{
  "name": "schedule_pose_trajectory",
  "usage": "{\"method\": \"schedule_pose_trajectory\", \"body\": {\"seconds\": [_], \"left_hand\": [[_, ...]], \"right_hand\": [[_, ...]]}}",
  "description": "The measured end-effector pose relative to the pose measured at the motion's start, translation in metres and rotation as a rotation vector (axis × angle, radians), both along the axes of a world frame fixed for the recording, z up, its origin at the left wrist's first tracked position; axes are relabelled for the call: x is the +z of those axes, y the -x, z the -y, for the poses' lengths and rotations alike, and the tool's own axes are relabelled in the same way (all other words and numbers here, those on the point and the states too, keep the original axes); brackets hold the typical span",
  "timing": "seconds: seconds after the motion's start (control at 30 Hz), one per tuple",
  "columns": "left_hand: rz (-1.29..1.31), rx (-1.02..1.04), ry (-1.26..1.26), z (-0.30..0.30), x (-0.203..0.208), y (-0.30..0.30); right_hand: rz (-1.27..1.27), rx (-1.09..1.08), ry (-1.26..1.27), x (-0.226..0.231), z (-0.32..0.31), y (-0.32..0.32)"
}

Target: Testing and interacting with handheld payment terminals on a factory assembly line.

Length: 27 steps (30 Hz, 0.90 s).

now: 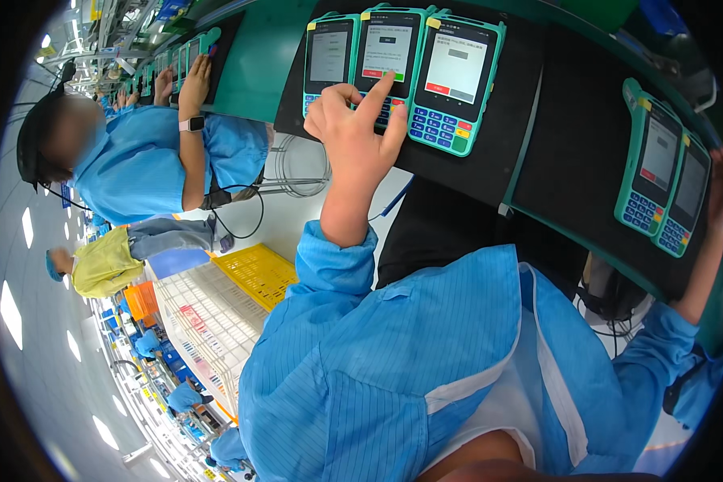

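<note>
Three green-framed payment terminals stand side by side on the black mat. With its index finger stretched out, my left hand (357,128) touches the lower part of the lit screen of the middle terminal (390,44); its other fingers are apart and hold nothing. The left terminal (329,52) is partly behind that hand, while the right terminal (450,80) shows its blue keypad. Farther right lie two more terminals, an inner one (655,161) and an outer one (687,197). Beside the outer terminal's edge is my right hand (720,189), dim at the picture's rim, its grip unclear.
A co-worker in blue (153,169) sits at the left, hands at more terminals along the green bench (253,64). Behind are a yellow crate (257,273), a wire basket (217,313) and a person in a yellow top (108,265). Cables (301,165) hang below the bench.
</note>
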<state>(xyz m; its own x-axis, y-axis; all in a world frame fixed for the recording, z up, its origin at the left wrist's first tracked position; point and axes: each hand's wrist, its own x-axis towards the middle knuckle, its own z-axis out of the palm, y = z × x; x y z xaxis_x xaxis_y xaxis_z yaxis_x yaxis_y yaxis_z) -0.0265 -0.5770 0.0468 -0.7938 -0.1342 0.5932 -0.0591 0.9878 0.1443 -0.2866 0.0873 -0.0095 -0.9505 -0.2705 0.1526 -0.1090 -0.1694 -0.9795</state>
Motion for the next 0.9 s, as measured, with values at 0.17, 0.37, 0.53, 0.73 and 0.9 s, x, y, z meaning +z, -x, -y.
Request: {"method": "schedule_pose_trajectory", "body": {"seconds": [0.17, 0.37, 0.53, 0.73, 0.9], "left_hand": [[-0.045, 0.026, -0.067, 0.009, 0.004, -0.004], [-0.062, 0.202, -0.050, 0.036, 0.007, 0.014], [-0.023, 0.223, -0.044, 0.043, 0.008, 0.030], [-0.021, 0.199, 0.004, 0.028, 0.013, 0.033], [-0.028, 0.033, 0.003, 0.000, 0.016, 0.041]], "right_hand": [[-0.004, -0.016, -0.008, 0.033, 0.062, -0.024], [-0.008, -0.033, -0.018, 0.043, 0.078, -0.034], [-0.010, -0.046, -0.031, 0.039, 0.069, -0.031], [-0.008, -0.069, -0.049, 0.044, 0.074, -0.037], [-0.010, -0.082, -0.059, 0.047, 0.086, -0.038]]}}
